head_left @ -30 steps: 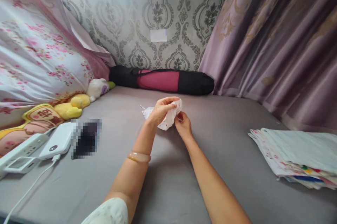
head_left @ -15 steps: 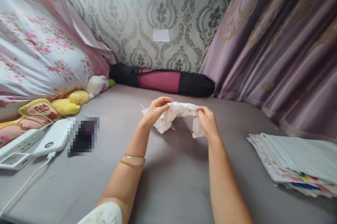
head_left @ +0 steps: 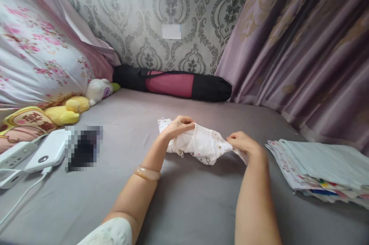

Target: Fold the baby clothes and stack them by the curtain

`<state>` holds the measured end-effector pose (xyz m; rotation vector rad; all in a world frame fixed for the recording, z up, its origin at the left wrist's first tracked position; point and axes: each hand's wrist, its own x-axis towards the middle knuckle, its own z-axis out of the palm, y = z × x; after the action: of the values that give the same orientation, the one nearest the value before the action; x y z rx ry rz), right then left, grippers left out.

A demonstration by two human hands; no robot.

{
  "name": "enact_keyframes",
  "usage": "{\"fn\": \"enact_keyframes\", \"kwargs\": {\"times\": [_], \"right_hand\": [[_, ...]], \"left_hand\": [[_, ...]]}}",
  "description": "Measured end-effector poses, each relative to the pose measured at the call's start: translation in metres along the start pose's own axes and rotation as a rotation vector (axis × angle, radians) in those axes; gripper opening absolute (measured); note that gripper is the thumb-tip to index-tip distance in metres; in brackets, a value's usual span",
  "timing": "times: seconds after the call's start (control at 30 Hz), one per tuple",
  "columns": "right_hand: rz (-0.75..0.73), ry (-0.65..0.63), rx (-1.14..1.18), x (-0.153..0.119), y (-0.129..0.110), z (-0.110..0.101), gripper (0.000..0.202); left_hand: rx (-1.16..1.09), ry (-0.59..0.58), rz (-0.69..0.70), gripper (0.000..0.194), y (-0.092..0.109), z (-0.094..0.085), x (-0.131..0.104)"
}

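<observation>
A small white printed garment (head_left: 206, 143), thin and crumpled, is stretched between my two hands just over the grey bed sheet (head_left: 190, 202). My left hand (head_left: 181, 126) grips its upper left part, with one printed corner sticking out behind the wrist. On the other side, my right hand (head_left: 242, 143) pinches a drawn-out end, perhaps a sleeve, and a bit of cloth hangs below that hand. Thin strings dangle under the middle of the fabric. Its exact cut is hidden by the folds.
Folded clothes (head_left: 323, 168) lie stacked at right. At left are a power bank (head_left: 47, 151), a power strip (head_left: 17, 156), a white cable (head_left: 25, 197), a blurred dark object (head_left: 83, 149) and plush toys (head_left: 63, 112). A black-and-pink long bag (head_left: 170, 83) lies along the wall.
My right hand has moved right and toward me, pulling one end of the garment outward. My left hand has come slightly lower. The cloth is now stretched sideways, and the view has shifted a little.
</observation>
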<state>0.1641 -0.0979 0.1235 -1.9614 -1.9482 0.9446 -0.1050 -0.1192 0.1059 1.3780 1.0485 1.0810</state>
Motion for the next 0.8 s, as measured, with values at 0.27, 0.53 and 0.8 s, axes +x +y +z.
{"fn": "enact_keyframes", "kwargs": {"times": [0.27,0.53,0.8], "right_hand": [[-0.454,0.1,0.168,0.023,-0.019,0.032,0.022],[-0.497,-0.169,0.43,0.011,-0.052,0.055,0.022],[-0.418,0.133,0.536,0.019,-0.034,0.039,0.033]], "left_hand": [[0.045,-0.019,-0.013,0.023,-0.019,0.007,0.007],[0.185,0.077,-0.05,0.026,-0.02,0.002,0.007],[0.18,-0.007,-0.165,0.039,0.003,-0.016,-0.005]]}}
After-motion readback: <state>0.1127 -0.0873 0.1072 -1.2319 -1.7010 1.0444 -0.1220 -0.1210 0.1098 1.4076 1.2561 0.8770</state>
